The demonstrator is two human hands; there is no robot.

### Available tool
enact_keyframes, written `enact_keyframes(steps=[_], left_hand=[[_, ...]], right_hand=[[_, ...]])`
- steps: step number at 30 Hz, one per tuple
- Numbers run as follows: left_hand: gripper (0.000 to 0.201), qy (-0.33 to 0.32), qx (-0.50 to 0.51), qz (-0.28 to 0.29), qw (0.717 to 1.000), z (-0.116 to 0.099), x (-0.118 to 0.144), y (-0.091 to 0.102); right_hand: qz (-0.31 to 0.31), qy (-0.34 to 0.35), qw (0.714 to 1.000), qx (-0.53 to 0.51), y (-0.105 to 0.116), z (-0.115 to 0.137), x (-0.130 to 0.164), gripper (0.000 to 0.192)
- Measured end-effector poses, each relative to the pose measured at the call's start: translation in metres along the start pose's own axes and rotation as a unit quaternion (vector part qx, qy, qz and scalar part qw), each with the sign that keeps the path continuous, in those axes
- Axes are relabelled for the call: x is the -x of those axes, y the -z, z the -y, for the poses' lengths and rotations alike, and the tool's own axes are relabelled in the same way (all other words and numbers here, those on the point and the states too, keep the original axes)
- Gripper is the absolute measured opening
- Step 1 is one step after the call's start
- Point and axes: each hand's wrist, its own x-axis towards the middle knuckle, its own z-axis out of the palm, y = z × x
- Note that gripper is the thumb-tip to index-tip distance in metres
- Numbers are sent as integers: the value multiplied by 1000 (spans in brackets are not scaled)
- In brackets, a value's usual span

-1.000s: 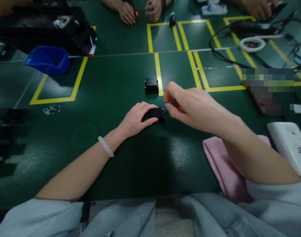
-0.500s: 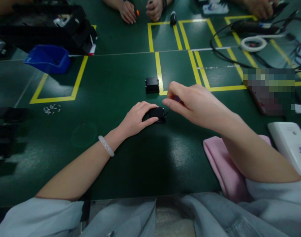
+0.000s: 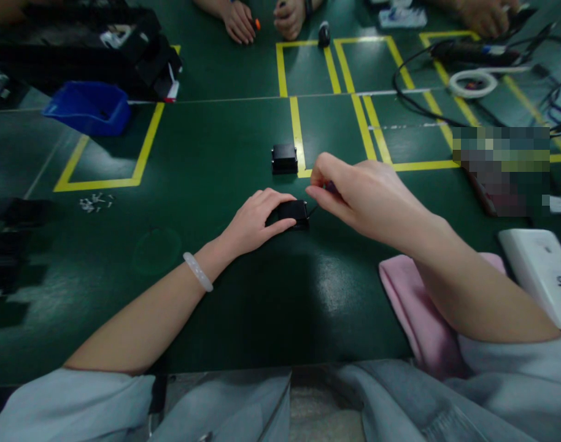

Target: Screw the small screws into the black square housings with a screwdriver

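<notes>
Left hand clamps black box at frame center, steadying it; right hand fingers pinch a thin tool at its edge.

A second small black box is sitting on the green table, just beside a yellow tape line. At the far left a blue bin is resting against a heap of black parts. Small pale bits are lying scattered left of centre. At the far right black cables are looping around a white ring. A pink cloth is lying at the near right, beside a white device. At the far edge, co-workers' hands are working, one touching something orange.
</notes>
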Motion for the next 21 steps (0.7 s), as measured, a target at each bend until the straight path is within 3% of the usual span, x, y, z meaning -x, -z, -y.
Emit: enact_keyframes(steps=[5,21], left_hand=[[44,-2,2,2,1000,0,0,1],[45,7,4,6,1000,-3,0,2]], right_hand=[[-3,11,999,-52,-1,-1,0,27],[4,13,998,-63,0,-1,0,24]])
